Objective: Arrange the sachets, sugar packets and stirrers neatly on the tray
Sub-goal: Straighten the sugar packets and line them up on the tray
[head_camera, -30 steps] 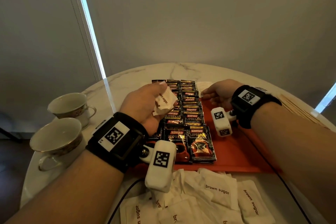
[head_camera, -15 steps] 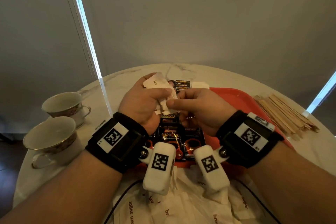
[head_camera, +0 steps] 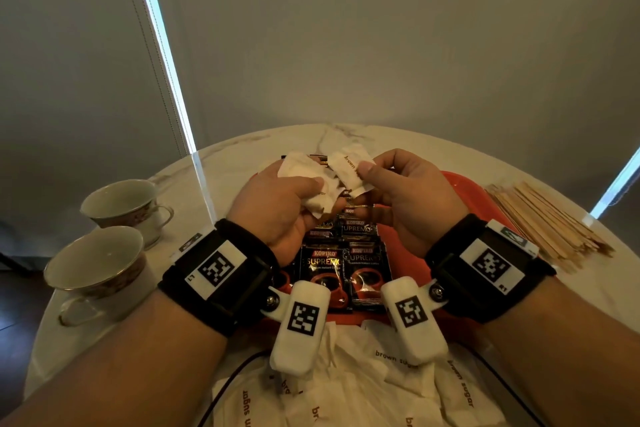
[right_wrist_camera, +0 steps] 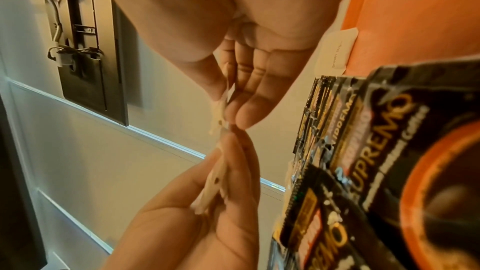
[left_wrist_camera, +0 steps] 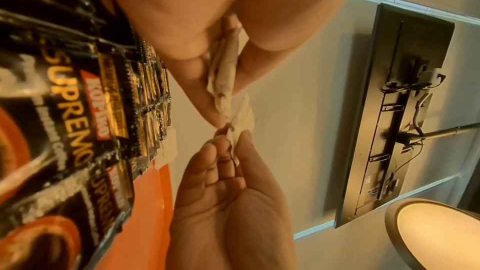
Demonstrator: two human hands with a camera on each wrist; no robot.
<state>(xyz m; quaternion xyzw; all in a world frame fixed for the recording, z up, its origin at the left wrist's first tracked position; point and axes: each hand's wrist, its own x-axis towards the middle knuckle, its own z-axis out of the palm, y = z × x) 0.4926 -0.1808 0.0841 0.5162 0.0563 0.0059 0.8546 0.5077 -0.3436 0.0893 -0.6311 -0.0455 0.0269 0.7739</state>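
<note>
Both hands were raised above the orange tray [head_camera: 465, 184], which sat on the round marble surface [head_camera: 242, 152]. The left hand [head_camera: 277, 208] gripped a small bunch of white sugar packets [head_camera: 311, 180], thumb pressed over them and fingers curled beneath. The right hand [head_camera: 405, 198] pinched a single packet marked "brown sugar" [head_camera: 351, 170] between thumb and fingertips, its lower edge touching the bunch in the left hand. The left wrist view showed that single packet [left_wrist_camera: 240, 122] nipped by the right hand [left_wrist_camera: 228, 208] just under the bunch [left_wrist_camera: 223, 73] held by the left hand [left_wrist_camera: 207, 17]; the right wrist view showed the same meeting from the other side, the right hand [right_wrist_camera: 221, 38] above and the left hand [right_wrist_camera: 207, 223] below. On the tray, directly under the hands, black coffee sachets [head_camera: 343, 267] lay in two overlapping rows running away from the person. One sugar packet [right_wrist_camera: 335, 52] lay flat at the tray's far end, beyond the sachets. More sugar packets [head_camera: 363, 388] were heaped loosely on the surface at the near edge, off the tray. A pile of wooden stirrers [head_camera: 540, 222] lay on the surface to the right of the tray. Two teacups [head_camera: 104, 246] stood at the left, well apart from the tray.
</note>
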